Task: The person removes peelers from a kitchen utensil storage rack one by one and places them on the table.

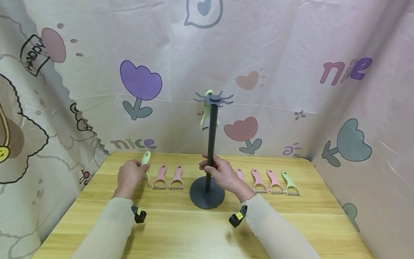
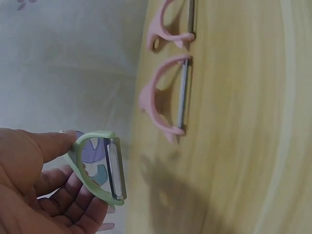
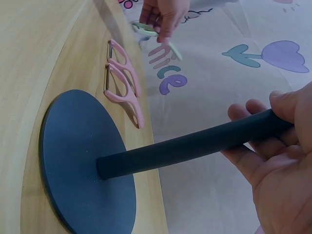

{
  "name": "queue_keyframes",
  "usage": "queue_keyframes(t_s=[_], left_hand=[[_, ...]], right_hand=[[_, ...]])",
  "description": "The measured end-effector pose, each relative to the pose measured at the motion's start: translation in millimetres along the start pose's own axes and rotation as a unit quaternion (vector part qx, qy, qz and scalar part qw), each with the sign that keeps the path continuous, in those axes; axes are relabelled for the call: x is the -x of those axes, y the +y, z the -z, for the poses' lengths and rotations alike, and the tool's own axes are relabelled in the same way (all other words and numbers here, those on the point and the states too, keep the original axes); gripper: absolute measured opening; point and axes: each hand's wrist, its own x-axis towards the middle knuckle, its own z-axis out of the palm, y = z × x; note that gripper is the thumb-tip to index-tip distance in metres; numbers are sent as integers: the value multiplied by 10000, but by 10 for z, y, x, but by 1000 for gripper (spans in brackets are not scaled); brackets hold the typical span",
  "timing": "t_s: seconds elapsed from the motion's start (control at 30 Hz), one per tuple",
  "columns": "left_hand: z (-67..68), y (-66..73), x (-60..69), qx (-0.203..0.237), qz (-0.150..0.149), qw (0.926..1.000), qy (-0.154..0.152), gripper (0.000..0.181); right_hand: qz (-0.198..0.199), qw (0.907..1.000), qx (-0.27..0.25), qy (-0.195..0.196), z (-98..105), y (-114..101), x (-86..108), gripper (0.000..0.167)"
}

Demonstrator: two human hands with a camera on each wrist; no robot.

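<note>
My left hand (image 1: 132,175) pinches a green peeler (image 2: 87,179) between thumb and fingers, held above the table's left part with its blade end showing in the left wrist view. My right hand (image 1: 225,175) grips the dark post of a stand (image 1: 211,140), thumb in front and fingers round the back. The stand's round base (image 3: 87,161) rests on the table. From a hook behind the post hangs another green peeler (image 1: 206,112). Two pink peelers (image 1: 161,177) lie between my left hand and the stand.
Right of the stand, several pink peelers (image 1: 257,181) and a green peeler (image 1: 290,183) lie in a row, one partly behind my right hand. The wooden table (image 1: 181,230) meets a patterned cloth (image 1: 181,43) at the back and sides.
</note>
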Motion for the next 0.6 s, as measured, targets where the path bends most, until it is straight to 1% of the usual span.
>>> queue_keyframes(t_s=[0.17,0.33,0.47,0.6], left_hand=[[-52,-105,-31,-193,61,9997,-166,40],[-117,-202,-55,-354,139,9988,-315,38],[-175,-241,-74,-456,142,9982,-361,36],[-223,-247,-100,-533,135,9975,-435,35]], right_hand=[[18,10000,-43,11,-3,10,2,41],[64,10000,-55,-24,-12,33,-1,42],[99,9999,-45,-26,-9,19,-1,42],[108,9999,-36,-28,-5,24,-7,42]])
